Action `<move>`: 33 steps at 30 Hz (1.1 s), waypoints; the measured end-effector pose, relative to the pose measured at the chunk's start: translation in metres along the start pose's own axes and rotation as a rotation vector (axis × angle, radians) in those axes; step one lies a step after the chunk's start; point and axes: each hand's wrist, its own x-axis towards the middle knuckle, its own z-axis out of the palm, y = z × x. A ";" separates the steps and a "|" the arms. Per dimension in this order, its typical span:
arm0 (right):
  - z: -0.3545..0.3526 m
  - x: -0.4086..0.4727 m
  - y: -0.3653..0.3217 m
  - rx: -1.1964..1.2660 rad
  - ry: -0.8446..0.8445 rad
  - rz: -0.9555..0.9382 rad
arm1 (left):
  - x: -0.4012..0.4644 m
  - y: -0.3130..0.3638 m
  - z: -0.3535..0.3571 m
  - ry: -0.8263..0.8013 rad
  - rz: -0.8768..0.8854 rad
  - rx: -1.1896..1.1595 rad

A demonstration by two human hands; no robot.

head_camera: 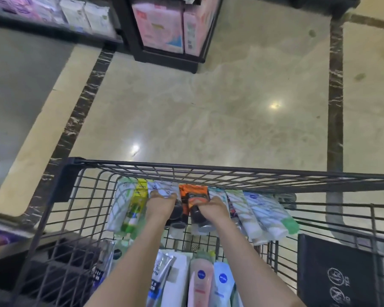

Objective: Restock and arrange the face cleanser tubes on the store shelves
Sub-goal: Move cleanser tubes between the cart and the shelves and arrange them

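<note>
A: Which step is this?

B: Picking stock, it seems. The right hand grips an orange-and-black cleanser tube; the left hand, just beside it, curls onto a white tube.

A: Next?

B: Probably lifting them from the wire cart; more tubes lie on both outer sides.

The left hand covers the tube under it, so its grip cannot be read. The right hand hides the lower half of an orange-and-black tube. The tubes at the cart's near edge run off the bottom. The shelf packs are blurred, their print unreadable.
</note>
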 end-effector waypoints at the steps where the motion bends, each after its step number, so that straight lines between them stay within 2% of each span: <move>1: 0.001 0.000 0.001 0.068 -0.003 0.024 | -0.001 -0.002 -0.001 -0.017 -0.006 -0.078; 5: -0.001 -0.011 0.005 0.306 -0.006 0.051 | -0.009 -0.015 -0.004 -0.070 -0.030 -0.308; 9: -0.003 -0.040 0.011 0.589 -0.077 0.098 | -0.036 -0.024 -0.017 -0.084 -0.061 -0.493; 15: -0.007 -0.103 0.017 0.770 -0.125 -0.022 | -0.086 -0.043 -0.041 -0.140 0.068 -0.649; 24: -0.016 -0.220 0.019 1.077 -0.131 -0.374 | -0.187 -0.057 -0.089 -0.162 0.380 -0.920; 33: -0.038 -0.334 0.002 1.168 -0.112 -0.662 | -0.297 -0.054 -0.158 -0.101 0.792 -1.012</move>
